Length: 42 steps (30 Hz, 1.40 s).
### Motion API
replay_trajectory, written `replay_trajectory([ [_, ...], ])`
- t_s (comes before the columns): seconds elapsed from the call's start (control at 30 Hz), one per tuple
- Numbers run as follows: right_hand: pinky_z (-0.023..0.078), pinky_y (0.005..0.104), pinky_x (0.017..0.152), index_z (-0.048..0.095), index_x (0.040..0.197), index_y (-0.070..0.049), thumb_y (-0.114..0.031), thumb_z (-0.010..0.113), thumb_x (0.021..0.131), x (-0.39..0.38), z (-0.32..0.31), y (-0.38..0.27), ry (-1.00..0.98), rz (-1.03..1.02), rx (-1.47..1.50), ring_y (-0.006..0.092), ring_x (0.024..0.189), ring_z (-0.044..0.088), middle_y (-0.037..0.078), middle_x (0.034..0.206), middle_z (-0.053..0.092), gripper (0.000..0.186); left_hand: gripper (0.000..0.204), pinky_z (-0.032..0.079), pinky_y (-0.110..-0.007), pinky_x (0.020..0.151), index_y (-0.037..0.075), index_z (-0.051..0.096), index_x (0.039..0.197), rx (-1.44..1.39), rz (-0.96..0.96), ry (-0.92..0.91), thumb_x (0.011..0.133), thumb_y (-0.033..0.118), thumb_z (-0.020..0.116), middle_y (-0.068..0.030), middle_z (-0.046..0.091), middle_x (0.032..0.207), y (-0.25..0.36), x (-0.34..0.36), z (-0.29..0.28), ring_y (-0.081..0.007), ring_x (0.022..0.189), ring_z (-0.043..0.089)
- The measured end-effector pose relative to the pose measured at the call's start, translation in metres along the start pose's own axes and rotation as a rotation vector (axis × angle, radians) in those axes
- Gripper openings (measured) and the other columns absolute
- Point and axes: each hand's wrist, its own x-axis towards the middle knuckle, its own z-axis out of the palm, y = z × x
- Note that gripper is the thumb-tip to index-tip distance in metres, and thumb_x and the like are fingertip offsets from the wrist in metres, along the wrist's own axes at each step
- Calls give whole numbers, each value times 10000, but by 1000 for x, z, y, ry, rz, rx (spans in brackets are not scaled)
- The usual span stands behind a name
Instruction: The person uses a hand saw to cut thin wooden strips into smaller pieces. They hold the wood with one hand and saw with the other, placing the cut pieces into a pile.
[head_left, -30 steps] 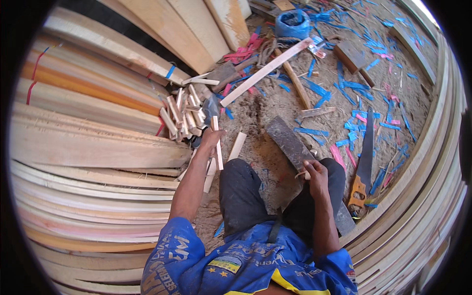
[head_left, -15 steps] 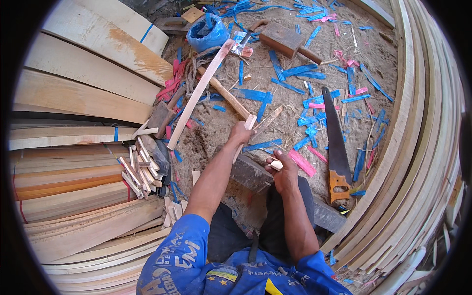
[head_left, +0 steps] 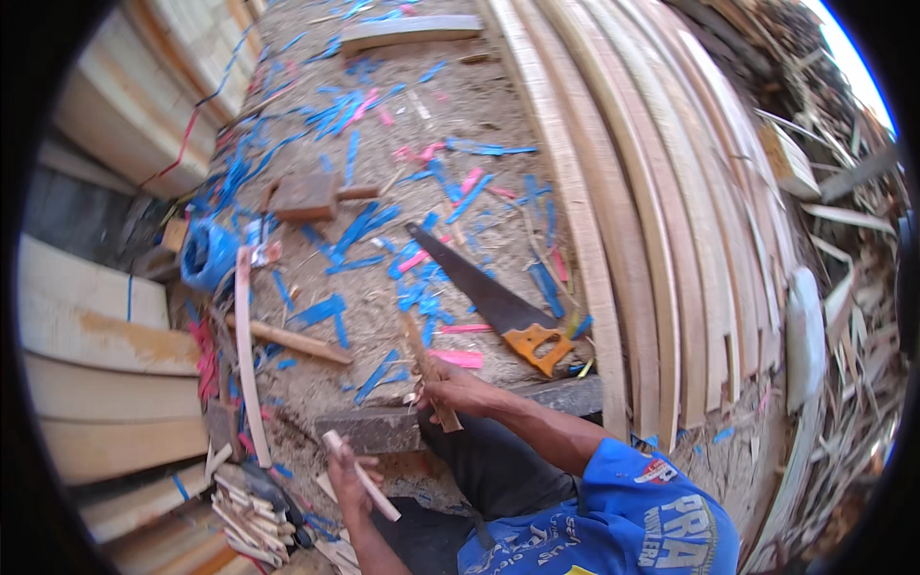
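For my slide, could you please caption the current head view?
Left hand holds a pale stick; right hand, a brown wood strip, near a handsaw.

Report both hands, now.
Left hand: closed, holding a pale wooden stick.
Right hand: closed, holding a flat brown wood strip.

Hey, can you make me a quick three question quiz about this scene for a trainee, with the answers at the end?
1. Multiple choice: What does the left hand hold?
A) a blue bag
B) a pale wooden stick
C) a pink strip

2. True or false: The saw lies on the ground, held by neither hand.

3. Fill in the blank: The right hand holds a rough, flat strip of ____.

Key: 1. B; 2. True; 3. wood
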Motion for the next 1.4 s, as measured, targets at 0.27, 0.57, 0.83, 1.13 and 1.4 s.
replay_trajectory([
  [0.27,506,367,746,646,1134,-78,-213,622,837,-185,-110,-15,35,183,-887,187,825,634,101,859,658,327,558,450,-312,335,39,397,1309,131,73,130,863,250,660,-104,580,741,-51,41,-81,-197,400,537],
  [0.57,531,360,751,665,1198,-95,-228,698,821,-222,-146,118,301,412,-561,225,844,687,113,892,715,401,273,460,-324,586,-26,608,1023,650,443,89,845,155,710,-100,640,827,-81,84,-86,-163,617,564],
  [0.83,479,384,558,596,909,5,-165,666,806,-370,-301,151,1190,409,-627,250,650,619,131,767,617,211,357,478,-394,537,-16,635,1052,876,168,350,809,214,759,-124,637,714,-55,158,-162,-219,574,622],
  [1.13,456,456,967,402,1449,-40,-299,652,887,-376,-421,110,1584,173,-1326,386,1194,536,230,1423,464,667,552,483,-464,933,73,536,1290,1069,365,620,797,220,738,-190,574,1199,-17,258,-191,-387,1120,571],
  [1.4,450,448,986,561,1256,7,-115,710,795,-55,-157,26,634,-129,-1376,393,1168,548,216,1228,575,499,553,500,-498,935,49,512,1244,1205,151,659,773,202,761,-196,563,1212,17,314,-188,-400,1145,563],
])
